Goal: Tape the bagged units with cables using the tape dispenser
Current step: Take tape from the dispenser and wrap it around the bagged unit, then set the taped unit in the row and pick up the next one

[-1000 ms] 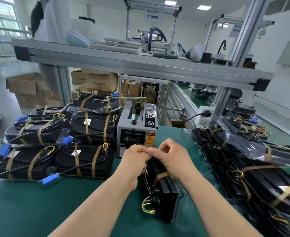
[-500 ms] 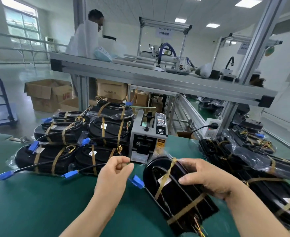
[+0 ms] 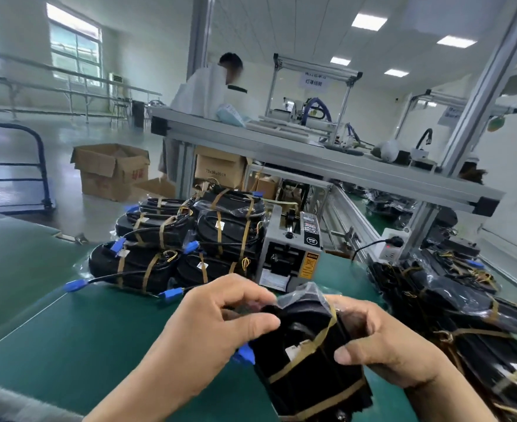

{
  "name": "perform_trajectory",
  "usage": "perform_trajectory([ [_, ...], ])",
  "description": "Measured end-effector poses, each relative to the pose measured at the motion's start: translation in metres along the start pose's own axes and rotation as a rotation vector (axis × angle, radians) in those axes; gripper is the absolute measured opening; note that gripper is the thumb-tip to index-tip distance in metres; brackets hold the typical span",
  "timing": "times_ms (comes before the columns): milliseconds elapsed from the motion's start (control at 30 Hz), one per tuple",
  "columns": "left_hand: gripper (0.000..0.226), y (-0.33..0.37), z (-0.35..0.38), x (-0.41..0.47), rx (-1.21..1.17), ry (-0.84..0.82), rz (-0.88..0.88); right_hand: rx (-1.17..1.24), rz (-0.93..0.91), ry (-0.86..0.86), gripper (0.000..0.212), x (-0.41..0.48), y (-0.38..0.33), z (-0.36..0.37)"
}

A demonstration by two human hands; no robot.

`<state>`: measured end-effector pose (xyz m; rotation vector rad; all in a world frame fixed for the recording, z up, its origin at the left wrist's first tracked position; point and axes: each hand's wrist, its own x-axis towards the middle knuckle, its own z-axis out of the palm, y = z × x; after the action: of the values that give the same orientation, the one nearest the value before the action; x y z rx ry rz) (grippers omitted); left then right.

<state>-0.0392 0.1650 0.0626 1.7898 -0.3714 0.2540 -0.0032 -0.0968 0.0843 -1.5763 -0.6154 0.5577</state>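
Black, plastic-bagged unit bound with tan tape strips (image 3: 309, 357) sits raised over the green bench mat (image 3: 68, 345), clasped between your hands: left hand (image 3: 220, 324) curled on its upper left, right hand (image 3: 385, 345) closed round its right side. Grey tape dispenser (image 3: 290, 248) stands just behind.

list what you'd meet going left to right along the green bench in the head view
stack of taped units → tape dispenser → power strip → pile of bagged units
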Motion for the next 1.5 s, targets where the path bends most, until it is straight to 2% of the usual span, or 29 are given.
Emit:
perform_trajectory([
  [67,0.004,-0.001,-0.011,-0.006,0.048,0.067,0.057,-0.027,0.003,-0.047,0.067,0.006,-0.003,0.009],
  [267,0.016,-0.006,-0.033,-0.025,-0.075,0.279,0.045,-0.037,0.047,-0.165,0.069,0.029,-0.011,0.036],
  [333,0.016,-0.006,-0.040,-0.028,-0.124,0.289,0.041,-0.032,0.060,-0.195,0.069,0.038,-0.014,0.042],
  [433,0.015,-0.007,-0.054,-0.032,-0.176,0.224,0.080,-0.038,0.058,-0.212,0.070,0.048,-0.016,0.047],
  [533,0.027,-0.017,-0.070,-0.031,-0.229,0.141,0.078,-0.059,0.045,-0.224,0.069,0.060,-0.021,0.050],
  [700,0.064,-0.044,-0.094,-0.028,-0.441,-0.232,-0.061,-0.054,0.045,-0.250,0.068,0.097,-0.025,0.052],
  [767,0.070,-0.055,-0.100,-0.027,-0.481,-0.216,-0.117,-0.051,0.093,-0.281,0.066,0.119,-0.031,0.054],
  [833,0.064,-0.067,-0.106,-0.025,-0.489,-0.107,-0.201,-0.071,0.159,-0.285,0.061,0.143,-0.035,0.058],
  [933,0.038,-0.082,-0.118,-0.020,-0.632,0.058,-0.379,-0.210,0.237,-0.213,0.054,0.178,-0.036,0.068],
  [1000,0.029,-0.090,-0.126,-0.017,-0.717,0.110,-0.448,-0.356,0.243,-0.151,0.049,0.197,-0.036,0.076],
  [1067,0.029,-0.097,-0.137,-0.014,-0.753,0.164,-0.496,-0.520,0.182,-0.021,0.040,0.211,-0.039,0.079],
  [1133,0.032,-0.105,-0.151,-0.013,-0.769,0.218,-0.534,-0.554,0.107,0.186,0.030,0.214,-0.036,0.073],
  [1200,0.030,-0.113,-0.167,-0.013,-0.727,0.242,-0.567,-0.547,0.121,0.358,0.024,0.210,-0.023,0.066],
  [1233,0.030,-0.116,-0.176,-0.014,-0.694,0.245,-0.588,-0.557,0.171,0.392,0.028,0.205,-0.012,0.065],
  [1333,0.031,-0.126,-0.203,-0.011,-0.564,0.247,-0.658,-0.445,0.388,0.280,0.063,0.199,0.030,0.084],
  [1367,0.029,-0.130,-0.211,-0.010,-0.520,0.253,-0.688,-0.416,0.413,0.232,0.069,0.200,0.044,0.094],
  [1433,0.021,-0.139,-0.225,-0.005,-0.453,0.277,-0.755,-0.345,0.397,0.220,0.066,0.207,0.067,0.111],
  [1500,0.015,-0.148,-0.236,-0.001,-0.400,0.310,-0.822,-0.201,0.400,0.291,0.053,0.216,0.085,0.124],
])
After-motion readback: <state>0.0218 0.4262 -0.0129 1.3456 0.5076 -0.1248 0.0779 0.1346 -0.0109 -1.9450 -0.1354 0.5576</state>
